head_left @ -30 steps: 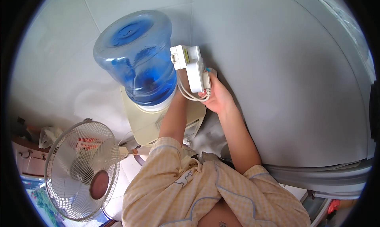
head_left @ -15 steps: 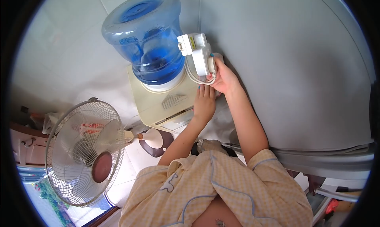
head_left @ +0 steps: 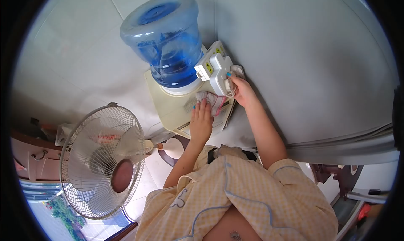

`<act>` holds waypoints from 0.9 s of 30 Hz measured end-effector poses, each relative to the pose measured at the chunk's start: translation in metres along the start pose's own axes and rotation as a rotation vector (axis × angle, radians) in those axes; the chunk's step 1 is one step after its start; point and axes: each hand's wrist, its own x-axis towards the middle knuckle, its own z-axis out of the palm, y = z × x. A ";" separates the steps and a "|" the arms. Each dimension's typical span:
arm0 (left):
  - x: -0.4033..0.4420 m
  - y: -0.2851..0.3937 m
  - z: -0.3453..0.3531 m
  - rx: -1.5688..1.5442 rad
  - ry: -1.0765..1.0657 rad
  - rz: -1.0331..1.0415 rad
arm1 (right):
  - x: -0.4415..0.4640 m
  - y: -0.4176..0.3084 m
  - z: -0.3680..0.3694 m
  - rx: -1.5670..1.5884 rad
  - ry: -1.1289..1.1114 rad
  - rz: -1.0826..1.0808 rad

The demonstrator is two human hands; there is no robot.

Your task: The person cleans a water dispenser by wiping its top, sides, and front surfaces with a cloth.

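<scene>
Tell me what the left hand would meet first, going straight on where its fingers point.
The left hand would meet the pink-and-grey cloth, which its fingertips appear to touch. Beyond, perhaps the white socket block or blue bottle; depth is unclear.

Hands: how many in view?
2: left hand on the grey-and-pink fabric cloth atop the cream plastic dispenser; right hand, partly hidden, holding the white plastic power strip.

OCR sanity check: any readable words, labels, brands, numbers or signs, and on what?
No text is readable.
Grey print on the dispenser top: too blurred.
Red markings seen through the fan: too blurred to tell if writing.
White power strip: yellow patches, no legible lettering.
</scene>
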 end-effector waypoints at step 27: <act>-0.019 -0.041 -0.020 -0.034 0.022 0.084 | -0.037 0.101 -0.043 -0.964 0.468 -0.597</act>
